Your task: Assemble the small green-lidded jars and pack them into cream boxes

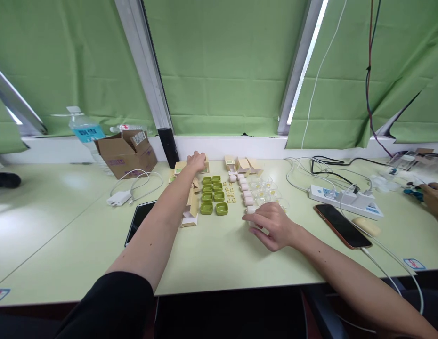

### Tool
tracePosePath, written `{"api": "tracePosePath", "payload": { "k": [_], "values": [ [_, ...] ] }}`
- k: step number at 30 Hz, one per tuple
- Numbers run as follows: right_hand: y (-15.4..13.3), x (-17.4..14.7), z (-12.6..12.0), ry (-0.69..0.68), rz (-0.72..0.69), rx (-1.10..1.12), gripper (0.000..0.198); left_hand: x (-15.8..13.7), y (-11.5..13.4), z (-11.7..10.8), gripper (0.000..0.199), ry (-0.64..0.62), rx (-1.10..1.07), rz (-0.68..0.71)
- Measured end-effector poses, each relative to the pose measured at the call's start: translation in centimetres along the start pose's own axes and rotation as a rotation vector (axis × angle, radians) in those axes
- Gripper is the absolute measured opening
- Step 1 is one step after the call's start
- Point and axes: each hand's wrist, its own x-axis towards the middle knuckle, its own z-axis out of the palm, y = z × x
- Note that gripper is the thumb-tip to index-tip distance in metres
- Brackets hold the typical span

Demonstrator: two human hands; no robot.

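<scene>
- Head view: left hand at a carton, upper centre; right hand by pale pieces, centre; cannot tell either grip.
- Carton seems light, creasable: hold edges.
- Pieces look smooth, probably light: pinch sides.

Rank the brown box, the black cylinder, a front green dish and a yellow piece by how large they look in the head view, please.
1. Brown box
2. Black cylinder
3. Front green dish
4. Yellow piece

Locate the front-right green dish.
In the head view, the front-right green dish sits near centre, left of the right hand and right of the front-left green dish.
</scene>
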Motion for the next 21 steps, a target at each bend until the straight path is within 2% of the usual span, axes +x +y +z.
{"api": "tracePosePath", "payload": {
  "k": [7,13,17,19,21],
  "values": [
    [-0.5,-0.1,0.6,-0.036,0.0,0.01,0.022,-1.3,-0.3,-2.1,0.042,-0.01,-0.006,0.005],
    [-0.8,-0.2,0.7,-0.071,-0.012,0.04,0.015,-3.8,1.0,-6.8,0.029,0.092,-0.021,0.2],
    [-1.2,-0.3,1.1,-0.113,-0.021,0.063,0.014,-9.3,2.0,-8.9,0.021,0.188,-0.095,0.411],
    [-1.6,-0.4,1.5,-0.152,-0.026,0.075,0.016,-13.3,2.5,-8.5,0.02,0.203,-0.189,0.51],
    [-2.0,-0.5,2.0,-0.204,-0.04,0.086,0.019,-17.4,3.0,-7.0,0.021,0.179,-0.231,0.552]
  ]
}}
